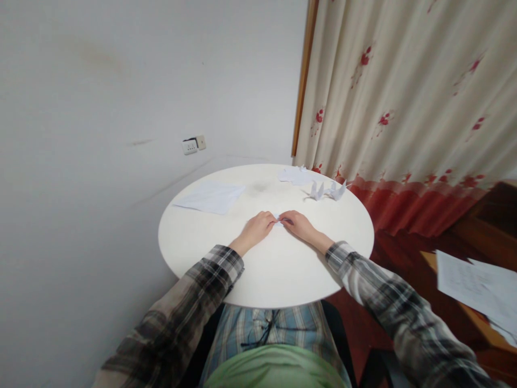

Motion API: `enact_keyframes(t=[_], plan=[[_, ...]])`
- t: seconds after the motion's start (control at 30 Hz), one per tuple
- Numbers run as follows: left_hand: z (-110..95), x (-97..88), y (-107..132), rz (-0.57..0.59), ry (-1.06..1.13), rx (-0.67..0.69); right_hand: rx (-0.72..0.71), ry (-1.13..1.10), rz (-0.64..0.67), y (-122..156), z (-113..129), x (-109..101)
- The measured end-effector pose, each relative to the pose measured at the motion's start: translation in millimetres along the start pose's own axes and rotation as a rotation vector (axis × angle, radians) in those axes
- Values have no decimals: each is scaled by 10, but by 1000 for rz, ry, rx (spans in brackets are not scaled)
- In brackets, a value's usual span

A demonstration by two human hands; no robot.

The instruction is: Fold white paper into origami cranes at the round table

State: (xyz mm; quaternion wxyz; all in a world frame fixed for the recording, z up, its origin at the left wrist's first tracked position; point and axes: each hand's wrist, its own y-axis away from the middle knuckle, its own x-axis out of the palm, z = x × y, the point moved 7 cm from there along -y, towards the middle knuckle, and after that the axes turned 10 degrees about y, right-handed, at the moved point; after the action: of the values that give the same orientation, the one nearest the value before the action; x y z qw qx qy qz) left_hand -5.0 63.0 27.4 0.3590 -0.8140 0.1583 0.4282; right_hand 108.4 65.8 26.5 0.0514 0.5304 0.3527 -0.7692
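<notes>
Both my hands meet over the middle of a round white table (266, 269). Between their fingertips is a small piece of folded white paper (277, 220), mostly covered by the fingers. My left hand (259, 225) pinches its left side, thumb and fingers closed. From the other side my right hand (299, 223) pinches it too, its fingers bent over the paper. The exact shape of the fold is too small to make out. Beyond my right hand stand two white paper cranes, a left one (316, 191) and a right one (337, 191).
White paper sheets (214, 197) lie at the table's back left, and paper pieces (297, 175) at the back. A wall with a socket (189, 146) borders the left. A flowered curtain (404, 108) hangs behind. Papers (476, 285) rest on a wooden surface at right.
</notes>
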Motion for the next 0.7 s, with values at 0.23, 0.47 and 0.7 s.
enact_keyframes(t=[0.23,0.47,0.7], plan=[[-77,-66,10,-21,-162,55,36,156,32,43,62,-132],[110,-21,10,-21,-13,-48,-5,0,62,50,100,-166],[216,-50,-8,21,167,-138,-57,-287,95,82,130,-142]])
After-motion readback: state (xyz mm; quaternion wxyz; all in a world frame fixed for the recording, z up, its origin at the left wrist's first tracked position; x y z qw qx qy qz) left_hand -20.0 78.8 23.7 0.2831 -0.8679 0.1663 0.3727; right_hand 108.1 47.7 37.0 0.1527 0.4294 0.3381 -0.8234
